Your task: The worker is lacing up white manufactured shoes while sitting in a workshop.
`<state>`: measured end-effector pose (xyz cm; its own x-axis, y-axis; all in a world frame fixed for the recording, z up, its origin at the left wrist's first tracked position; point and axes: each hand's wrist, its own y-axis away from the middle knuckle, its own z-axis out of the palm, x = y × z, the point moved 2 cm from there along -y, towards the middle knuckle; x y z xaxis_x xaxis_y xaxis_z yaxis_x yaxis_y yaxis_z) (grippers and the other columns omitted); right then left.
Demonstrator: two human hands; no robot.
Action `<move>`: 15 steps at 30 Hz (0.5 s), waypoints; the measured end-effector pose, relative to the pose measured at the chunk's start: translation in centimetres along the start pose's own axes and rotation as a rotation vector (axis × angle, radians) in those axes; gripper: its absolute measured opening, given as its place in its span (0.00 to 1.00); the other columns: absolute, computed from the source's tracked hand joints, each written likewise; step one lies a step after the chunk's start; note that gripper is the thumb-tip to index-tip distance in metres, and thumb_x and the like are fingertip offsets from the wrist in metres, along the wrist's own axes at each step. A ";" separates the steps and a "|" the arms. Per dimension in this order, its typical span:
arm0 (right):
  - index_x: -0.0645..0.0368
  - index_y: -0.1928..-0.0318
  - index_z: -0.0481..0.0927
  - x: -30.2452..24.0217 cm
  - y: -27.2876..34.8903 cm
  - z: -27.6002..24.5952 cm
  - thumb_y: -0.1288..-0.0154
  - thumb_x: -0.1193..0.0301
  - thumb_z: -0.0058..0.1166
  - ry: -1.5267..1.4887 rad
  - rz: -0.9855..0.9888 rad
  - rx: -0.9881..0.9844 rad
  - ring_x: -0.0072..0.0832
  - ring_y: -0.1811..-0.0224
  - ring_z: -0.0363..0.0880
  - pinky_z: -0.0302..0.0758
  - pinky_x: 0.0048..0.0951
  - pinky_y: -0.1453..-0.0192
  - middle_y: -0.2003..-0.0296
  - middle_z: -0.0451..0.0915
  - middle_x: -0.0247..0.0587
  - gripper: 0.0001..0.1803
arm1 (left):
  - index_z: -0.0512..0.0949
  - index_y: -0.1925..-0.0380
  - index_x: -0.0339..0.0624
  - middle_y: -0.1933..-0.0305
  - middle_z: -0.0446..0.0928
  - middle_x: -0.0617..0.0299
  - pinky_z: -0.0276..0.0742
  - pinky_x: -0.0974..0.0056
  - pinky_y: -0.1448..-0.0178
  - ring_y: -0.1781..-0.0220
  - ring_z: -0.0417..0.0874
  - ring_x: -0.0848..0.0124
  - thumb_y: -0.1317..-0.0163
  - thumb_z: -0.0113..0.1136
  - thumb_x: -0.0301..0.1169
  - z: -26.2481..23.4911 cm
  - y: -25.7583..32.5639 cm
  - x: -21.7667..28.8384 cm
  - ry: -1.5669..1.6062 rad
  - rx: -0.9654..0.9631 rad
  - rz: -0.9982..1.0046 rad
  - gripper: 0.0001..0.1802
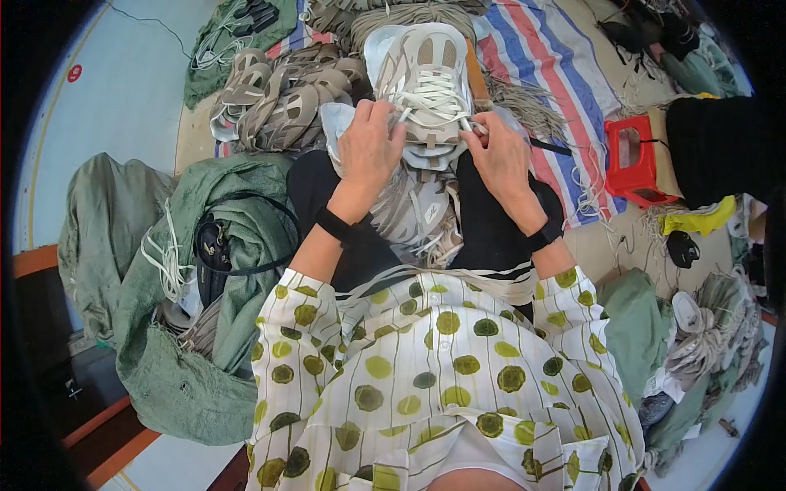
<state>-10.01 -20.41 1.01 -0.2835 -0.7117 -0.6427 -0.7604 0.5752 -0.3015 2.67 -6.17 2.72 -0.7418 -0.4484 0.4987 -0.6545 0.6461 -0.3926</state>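
Observation:
A beige and white sneaker upper lies in front of me, its tongue end toward me. White shoelaces criss-cross its front in loose loops. My left hand is closed at the left side of the lacing, pinching a lace end between thumb and fingers. On the right side, my right hand pinches the other lace end, fingers curled. Beneath and between my knees lie more laced sneaker uppers. A bundle of loose white laces stretches across my lap.
Stacked sneaker uppers sit at the far left on a striped sheet. Green sacks stand at my left, one holding a black bag. At right are a red plastic stool and bundled laces.

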 end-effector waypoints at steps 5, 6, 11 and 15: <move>0.63 0.67 0.77 3.1 -0.5 -1.5 0.45 0.69 0.53 0.044 -0.105 0.197 0.41 0.69 0.77 0.71 0.35 0.67 0.72 0.77 0.47 0.09 | 0.71 0.62 0.44 0.64 0.72 0.55 0.73 0.56 0.63 0.63 0.76 0.55 0.50 0.54 0.25 2.3 -1.3 1.5 -0.014 0.053 0.203 0.13; 0.63 0.66 0.76 3.8 -0.1 -0.9 0.44 0.71 0.50 0.071 -0.057 0.132 0.43 0.68 0.76 0.71 0.36 0.66 0.71 0.77 0.50 0.08 | 0.72 0.61 0.43 0.60 0.74 0.53 0.73 0.55 0.60 0.60 0.76 0.54 0.49 0.50 0.23 2.6 -1.3 1.9 0.006 0.058 0.226 0.13; 0.61 0.67 0.70 1.3 -0.1 2.1 0.45 0.75 0.41 -0.012 -0.189 0.063 0.47 0.70 0.72 0.70 0.42 0.66 0.73 0.72 0.51 0.06 | 0.71 0.56 0.39 0.58 0.74 0.50 0.73 0.56 0.58 0.56 0.75 0.52 0.50 0.47 0.21 2.3 0.2 -3.8 -0.130 -0.003 0.295 0.18; 0.57 0.59 0.70 0.5 0.9 0.7 0.54 0.76 0.48 0.301 -0.392 -0.079 0.36 0.65 0.73 0.66 0.32 0.59 0.71 0.71 0.40 0.17 | 0.70 0.67 0.40 0.69 0.69 0.52 0.70 0.56 0.68 0.66 0.74 0.54 0.51 0.48 0.21 0.5 0.3 -0.6 -0.186 -0.155 0.449 0.09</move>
<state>-10.43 -19.96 -0.05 -0.1147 -0.9596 -0.2568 -0.8820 0.2173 -0.4181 2.89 -6.04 1.87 -0.9676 -0.1990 0.1551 -0.2464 0.8779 -0.4106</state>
